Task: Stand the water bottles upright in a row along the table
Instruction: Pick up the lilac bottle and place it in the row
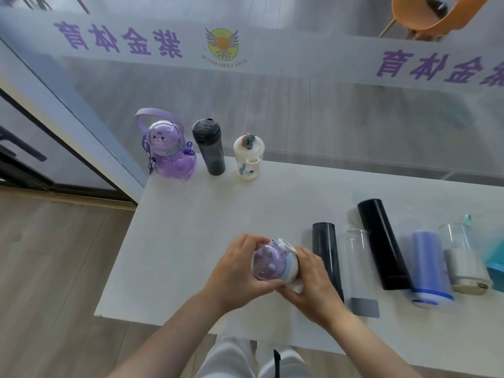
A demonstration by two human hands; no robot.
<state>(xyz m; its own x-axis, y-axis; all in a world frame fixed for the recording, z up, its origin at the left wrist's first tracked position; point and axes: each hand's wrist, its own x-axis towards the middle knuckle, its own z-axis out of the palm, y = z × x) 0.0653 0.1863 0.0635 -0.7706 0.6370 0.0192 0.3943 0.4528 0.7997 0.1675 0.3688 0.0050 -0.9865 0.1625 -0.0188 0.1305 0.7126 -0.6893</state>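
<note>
Three bottles stand upright in a row at the table's far left: a purple bear-shaped bottle (170,148) with a strap, a dark grey bottle (209,147) and a white bottle (248,156) with a figure on its lid. Near the front edge, my left hand (240,271) and my right hand (311,279) together hold a small purple-domed bottle (268,264) just above the table. To its right lie a dark grey bottle (327,255), a clear bottle (360,266) with a grey cap, a black flask (384,244), a blue bottle (429,266) and a clear bottle (461,257) with a beige sleeve.
The white table (191,227) ends at its left edge over a wooden floor (54,255). A glass wall with purple lettering runs behind the table. A teal object (496,257) lies at the far right edge. An orange chair (425,17) shows beyond the glass.
</note>
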